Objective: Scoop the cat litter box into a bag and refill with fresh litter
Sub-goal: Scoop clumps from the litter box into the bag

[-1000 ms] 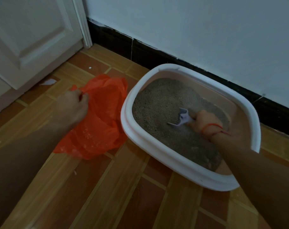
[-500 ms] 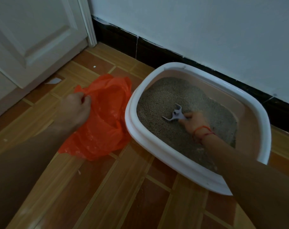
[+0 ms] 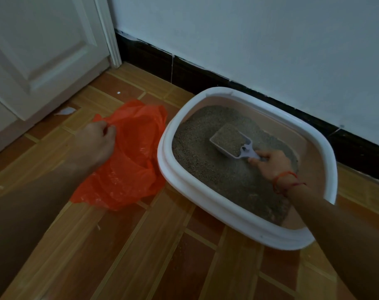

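Here right hand [image 3: 270,162] grips the full scoop [image 3: 229,140]; left hand [image 3: 95,141] pinches bag [image 3: 130,169].

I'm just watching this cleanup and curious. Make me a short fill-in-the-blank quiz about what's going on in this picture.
1. The right hand holds the scoop, which is full of ____.
2. The left hand pinches the edge of a plastic bag coloured ____.
3. The bag lies on the floor to the ____ of the litter box.
4. A thin red ____ circles the right wrist.

Missing words: litter; orange; left; string
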`<state>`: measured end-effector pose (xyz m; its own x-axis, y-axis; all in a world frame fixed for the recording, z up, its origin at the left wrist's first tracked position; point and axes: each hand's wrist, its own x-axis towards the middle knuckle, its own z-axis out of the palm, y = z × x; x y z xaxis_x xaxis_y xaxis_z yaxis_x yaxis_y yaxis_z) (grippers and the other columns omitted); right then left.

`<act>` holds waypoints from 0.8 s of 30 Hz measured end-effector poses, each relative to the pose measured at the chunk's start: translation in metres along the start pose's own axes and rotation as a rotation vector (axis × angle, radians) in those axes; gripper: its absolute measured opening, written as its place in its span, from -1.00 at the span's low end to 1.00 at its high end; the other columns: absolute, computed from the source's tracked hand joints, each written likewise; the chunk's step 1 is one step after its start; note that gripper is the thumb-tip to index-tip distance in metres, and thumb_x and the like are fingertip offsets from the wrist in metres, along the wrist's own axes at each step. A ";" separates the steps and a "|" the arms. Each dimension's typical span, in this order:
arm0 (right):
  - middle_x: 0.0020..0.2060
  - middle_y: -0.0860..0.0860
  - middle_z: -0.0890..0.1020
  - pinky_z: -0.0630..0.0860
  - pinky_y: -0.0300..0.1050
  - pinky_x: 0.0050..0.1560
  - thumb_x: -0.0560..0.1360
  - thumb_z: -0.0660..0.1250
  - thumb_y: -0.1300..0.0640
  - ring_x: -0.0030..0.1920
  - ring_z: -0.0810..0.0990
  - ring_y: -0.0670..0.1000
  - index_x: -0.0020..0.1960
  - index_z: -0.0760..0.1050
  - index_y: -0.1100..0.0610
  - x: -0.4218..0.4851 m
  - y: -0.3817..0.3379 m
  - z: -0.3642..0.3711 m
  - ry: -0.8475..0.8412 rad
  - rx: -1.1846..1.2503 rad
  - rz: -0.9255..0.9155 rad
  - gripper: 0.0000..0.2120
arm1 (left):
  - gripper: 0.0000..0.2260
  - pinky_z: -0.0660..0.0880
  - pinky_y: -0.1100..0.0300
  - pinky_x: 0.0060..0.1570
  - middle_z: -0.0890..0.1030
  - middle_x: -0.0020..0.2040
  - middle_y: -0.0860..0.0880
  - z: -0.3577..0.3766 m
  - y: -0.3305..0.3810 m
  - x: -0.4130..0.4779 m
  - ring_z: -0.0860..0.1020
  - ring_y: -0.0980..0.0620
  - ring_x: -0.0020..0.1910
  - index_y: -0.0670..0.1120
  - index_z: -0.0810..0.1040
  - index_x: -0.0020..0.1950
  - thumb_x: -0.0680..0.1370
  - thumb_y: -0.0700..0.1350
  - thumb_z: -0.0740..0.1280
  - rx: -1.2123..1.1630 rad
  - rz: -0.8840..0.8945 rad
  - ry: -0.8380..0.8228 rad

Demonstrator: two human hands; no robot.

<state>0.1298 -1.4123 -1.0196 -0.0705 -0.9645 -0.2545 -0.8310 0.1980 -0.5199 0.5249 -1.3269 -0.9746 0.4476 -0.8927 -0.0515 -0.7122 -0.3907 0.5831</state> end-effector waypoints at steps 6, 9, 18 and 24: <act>0.06 0.09 0.65 0.52 -0.04 0.04 0.53 0.37 0.05 -0.05 0.57 0.04 0.26 0.57 0.08 -0.010 0.007 -0.010 -0.018 -0.005 -0.026 -0.69 | -0.65 0.30 0.13 -0.38 0.52 -0.29 -0.17 -0.003 0.004 -0.004 0.46 -0.10 -0.36 -0.21 0.54 -0.13 0.69 -0.04 0.11 0.029 0.033 -0.016; -0.01 0.07 0.64 0.50 -0.08 -0.05 0.54 0.36 0.04 -0.16 0.56 -0.03 0.27 0.56 0.07 -0.010 0.007 -0.012 -0.008 -0.004 -0.035 -0.68 | -0.66 0.39 0.06 -0.26 0.57 -0.20 -0.25 -0.004 -0.001 0.000 0.54 -0.26 -0.22 -0.24 0.54 -0.05 0.68 -0.04 0.11 0.065 0.044 -0.028; -0.09 0.04 0.65 0.47 -0.17 -0.11 0.52 0.38 0.01 -0.25 0.54 -0.07 0.26 0.57 0.05 -0.009 0.001 -0.018 0.002 -0.066 -0.060 -0.67 | -0.67 0.37 0.05 -0.19 0.58 -0.13 -0.30 -0.004 -0.003 0.004 0.55 -0.31 -0.11 -0.28 0.54 0.00 0.68 -0.07 0.12 0.105 0.054 -0.023; -0.20 0.02 0.59 0.42 -0.20 -0.22 0.52 0.38 0.01 -0.35 0.48 -0.15 0.25 0.58 0.07 -0.007 -0.002 -0.017 0.002 -0.091 -0.041 -0.68 | -0.68 0.33 0.08 -0.19 0.58 -0.11 -0.31 -0.009 0.002 0.000 0.55 -0.30 -0.09 -0.30 0.53 0.02 0.68 -0.09 0.11 0.098 0.053 -0.020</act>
<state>0.1226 -1.4088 -1.0030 -0.0365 -0.9719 -0.2325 -0.8798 0.1416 -0.4537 0.5285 -1.3258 -0.9667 0.3978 -0.9166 -0.0391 -0.7846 -0.3620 0.5033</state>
